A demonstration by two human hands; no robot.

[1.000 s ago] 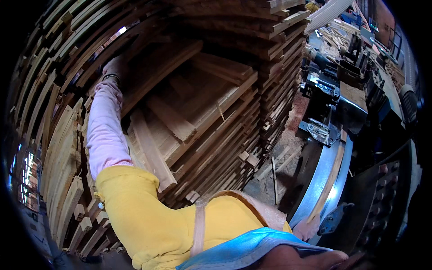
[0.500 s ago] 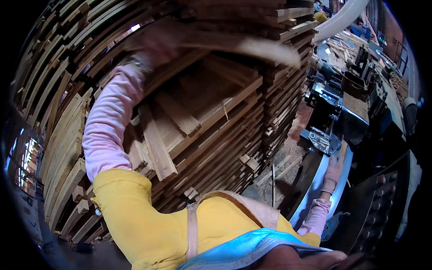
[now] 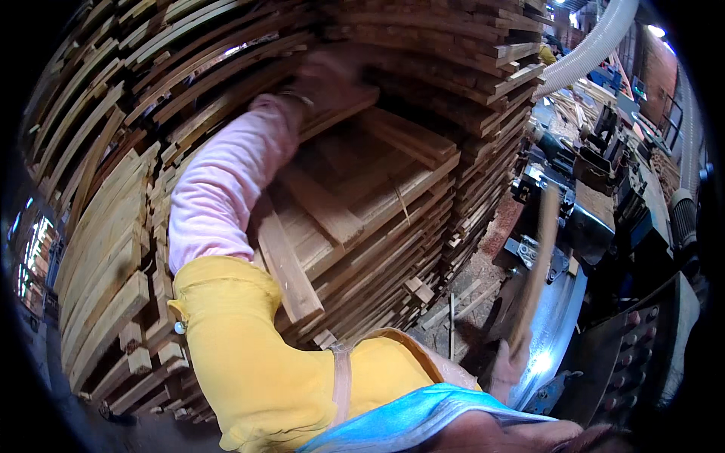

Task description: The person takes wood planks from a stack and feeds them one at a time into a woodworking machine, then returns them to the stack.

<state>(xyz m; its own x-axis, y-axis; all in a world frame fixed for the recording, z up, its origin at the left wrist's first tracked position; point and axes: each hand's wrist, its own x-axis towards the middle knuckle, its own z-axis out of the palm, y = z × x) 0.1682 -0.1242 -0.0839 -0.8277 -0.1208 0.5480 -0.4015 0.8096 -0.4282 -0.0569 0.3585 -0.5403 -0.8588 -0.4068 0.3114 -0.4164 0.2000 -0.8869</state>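
My left hand (image 3: 328, 81), dim and smeared by motion, reaches over the top of a stack of wooden boards (image 3: 423, 189). It is beside a board (image 3: 343, 113) near the back of the stack; whether its fingers grip anything cannot be made out. At the lower right, my right hand (image 3: 507, 370) is closed around the near end of a narrow wooden strip (image 3: 538, 264). The strip slants up and away, above the shiny metal bed (image 3: 555, 325) of a woodworking machine (image 3: 559, 166).
Tall piles of boards (image 3: 106, 279) rise on the left and behind the stack. Loose boards (image 3: 285, 264) lie across its top, their ends jutting toward me. Wood scraps (image 3: 468, 302) litter the floor beside the machine. A ribbed white hose (image 3: 593, 53) hangs at the upper right.
A blurred board held out in my left hand is gone from there; that hand has moved right over the stack. My right hand has drawn back from the machine and now holds a raised strip.
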